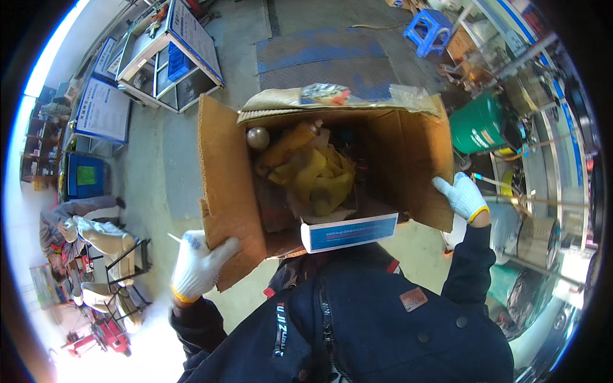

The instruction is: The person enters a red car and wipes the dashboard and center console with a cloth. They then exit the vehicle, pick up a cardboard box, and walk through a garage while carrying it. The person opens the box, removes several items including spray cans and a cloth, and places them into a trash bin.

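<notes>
An open cardboard box [415,150] is in front of my body, its flaps spread. My left hand [198,265], in a white knit glove with a yellow cuff, is closed on the lower edge of the left flap. A thin white piece [174,238] sticks out beside that glove; I cannot tell what it is. On the other side my right hand [463,195], gloved alike, grips the right flap. Inside lie a crumpled yellow cloth or sheet [322,182] and a shiny round bulb-like thing [258,138]. A white and blue carton [351,233] sits at the near edge.
A blue plastic stool [429,32] stands at the far right, with a green drum [477,124] nearer beside metal racks [549,153]. At the far left is a white-framed stand [169,64]. A person [89,233] is at the left, near a dark metal frame [124,271].
</notes>
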`<state>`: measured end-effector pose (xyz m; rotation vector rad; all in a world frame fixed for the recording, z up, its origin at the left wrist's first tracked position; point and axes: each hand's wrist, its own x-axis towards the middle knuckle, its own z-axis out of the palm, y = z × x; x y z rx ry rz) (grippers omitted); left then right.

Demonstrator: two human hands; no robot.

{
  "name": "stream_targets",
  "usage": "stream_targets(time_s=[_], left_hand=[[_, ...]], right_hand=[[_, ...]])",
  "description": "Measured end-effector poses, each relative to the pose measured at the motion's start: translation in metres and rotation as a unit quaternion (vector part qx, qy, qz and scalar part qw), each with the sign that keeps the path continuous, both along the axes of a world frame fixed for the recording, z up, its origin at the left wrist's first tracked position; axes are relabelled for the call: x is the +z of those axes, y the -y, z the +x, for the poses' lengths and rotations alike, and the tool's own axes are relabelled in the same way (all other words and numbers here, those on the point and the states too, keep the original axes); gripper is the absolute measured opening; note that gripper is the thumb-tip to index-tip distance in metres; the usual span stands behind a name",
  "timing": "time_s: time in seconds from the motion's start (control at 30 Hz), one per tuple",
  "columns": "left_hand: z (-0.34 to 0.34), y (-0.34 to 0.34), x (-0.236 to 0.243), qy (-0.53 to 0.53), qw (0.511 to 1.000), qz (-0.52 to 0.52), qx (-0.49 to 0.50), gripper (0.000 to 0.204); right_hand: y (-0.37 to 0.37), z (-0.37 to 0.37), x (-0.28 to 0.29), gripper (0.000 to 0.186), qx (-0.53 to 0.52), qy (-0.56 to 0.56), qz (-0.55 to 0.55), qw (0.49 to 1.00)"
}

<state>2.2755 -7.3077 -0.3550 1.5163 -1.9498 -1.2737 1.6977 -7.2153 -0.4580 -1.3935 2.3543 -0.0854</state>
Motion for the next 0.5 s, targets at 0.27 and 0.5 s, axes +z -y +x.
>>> stream_targets(time_s=[0.27,0.5], left_hand=[[-0.061,0.146,0.032,0.068,0.994,0.074,-0.051,0.021],[0.026,0.120,0.045,0.038,0.991,-0.063,-0.111,0.036]], right_hand=[[0.149,-0.052,-0.027,0.082,-0.055,0.075,-0.017,0.996],[0.144,-0.041,-0.031,0.052,-0.095,0.197,-0.123,0.968]])
